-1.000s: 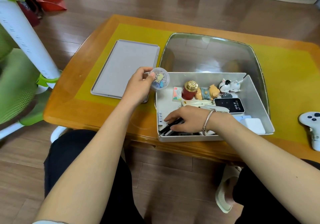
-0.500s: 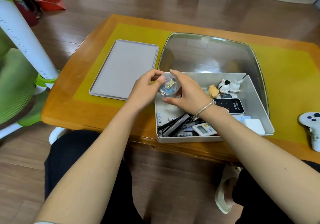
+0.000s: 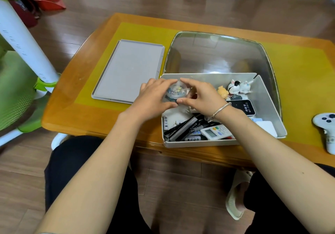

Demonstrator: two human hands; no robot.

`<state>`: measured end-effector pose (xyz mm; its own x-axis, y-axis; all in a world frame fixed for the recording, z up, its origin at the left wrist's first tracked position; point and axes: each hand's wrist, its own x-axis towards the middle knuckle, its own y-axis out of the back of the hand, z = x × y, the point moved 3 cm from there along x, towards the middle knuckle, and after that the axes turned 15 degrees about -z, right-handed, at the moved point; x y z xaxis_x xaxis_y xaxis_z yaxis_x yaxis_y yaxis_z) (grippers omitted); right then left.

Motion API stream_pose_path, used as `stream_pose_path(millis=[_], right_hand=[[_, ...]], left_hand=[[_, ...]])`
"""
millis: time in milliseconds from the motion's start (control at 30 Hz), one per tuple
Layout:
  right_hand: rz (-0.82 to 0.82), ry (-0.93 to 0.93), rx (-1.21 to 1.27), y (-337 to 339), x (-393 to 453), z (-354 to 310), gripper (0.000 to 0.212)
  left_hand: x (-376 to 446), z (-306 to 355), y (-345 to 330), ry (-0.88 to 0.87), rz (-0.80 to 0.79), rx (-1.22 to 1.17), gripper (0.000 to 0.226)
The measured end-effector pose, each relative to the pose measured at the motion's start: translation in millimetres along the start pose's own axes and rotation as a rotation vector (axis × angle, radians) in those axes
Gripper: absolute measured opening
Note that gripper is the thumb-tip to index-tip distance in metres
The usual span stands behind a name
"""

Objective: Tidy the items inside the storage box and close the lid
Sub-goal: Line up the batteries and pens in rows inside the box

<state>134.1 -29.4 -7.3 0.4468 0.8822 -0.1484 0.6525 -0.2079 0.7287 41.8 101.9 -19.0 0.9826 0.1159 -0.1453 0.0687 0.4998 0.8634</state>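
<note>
Both hands hold a small clear round container [image 3: 175,93] with coloured bits inside, over the far left corner of the open storage box [image 3: 268,105]. The left hand [image 3: 154,98] curls round its left side, the right hand [image 3: 201,96] round its right side; each grip pinches the container between thumb and fingers, and the two thumbs nearly meet at its near edge. A bracelet [image 3: 220,110] sits on the right wrist.

Just right of the grip, in the box, lie a small orange figurine [image 3: 223,92], two white animal figurines [image 3: 239,87] and a dark flat device [image 3: 243,107]. Nearer the person than the grip are black pens [image 3: 183,127] and a white remote control [image 3: 216,132].

Left of the grip a flat grey lid [image 3: 126,70] lies on the surface [image 3: 76,110]. Beyond the grip, a shiny metal tray [image 3: 217,52] touches the box's far wall. Far to the right rests a white game controller [image 3: 326,125].
</note>
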Motion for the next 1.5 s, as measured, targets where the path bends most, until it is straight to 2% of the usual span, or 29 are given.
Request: stream_pose_path(millis=[167,300,367,433,500,633,767,933,1033,1200,1333,1500], right_hand=[[0.002,0.009,0.225,6.9,-8.8,6.2,0.045],[0.006,-0.008,0.397,3.9,-9.7,10.6,0.046],[0.000,-0.021,0.418,1.5,-6.9,10.8,0.048],[-0.012,-0.004,0.419,-0.8,-4.6,9.3,0.049],[0.021,-0.005,0.345,0.1,-2.6,7.6,0.046],[0.064,-0.059,-0.034,1.9,0.9,10.5,0.043],[-0.054,-0.142,-0.255,-5.7,0.1,25.5,0.044],[-0.227,-0.050,-0.573,-21.5,3.1,26.6,0.034],[-0.321,-0.045,-0.601,-21.9,8.1,28.2,0.028],[-0.484,-0.078,-0.690,-24.1,17.6,38.4,0.036],[-0.529,-0.083,-0.724,-24.6,19.3,44.4,0.034],[-0.508,-0.077,-0.710,-23.9,20.4,45.9,0.031]], left_hand=[[-1.2,-0.8,3.8,-0.003,0.008,-0.192,0.056],[1.1,1.2,1.5,-0.028,0.030,-0.201,0.042],[1.8,2.5,0.3,-0.044,0.033,-0.183,0.046],[3.5,2.3,-1.4,-0.042,0.039,-0.176,0.062],[5.5,1.8,-4.4,0.012,0.064,-0.099,0.071],[11.3,4.0,-7.7,0.120,0.166,0.207,0.063],[18.7,9.3,-11.2,0.148,0.212,0.226,0.055],[26.9,12.7,-16.1,0.205,0.196,0.298,0.056],[31.5,12.2,-16.1,0.217,0.227,0.332,0.055],[40.3,9.6,-19.4,0.208,0.200,0.359,0.055],[45.7,7.6,-24.5,0.239,0.141,0.408,0.060],[47.6,4.7,-26.3,0.271,0.000,0.459,0.074]])
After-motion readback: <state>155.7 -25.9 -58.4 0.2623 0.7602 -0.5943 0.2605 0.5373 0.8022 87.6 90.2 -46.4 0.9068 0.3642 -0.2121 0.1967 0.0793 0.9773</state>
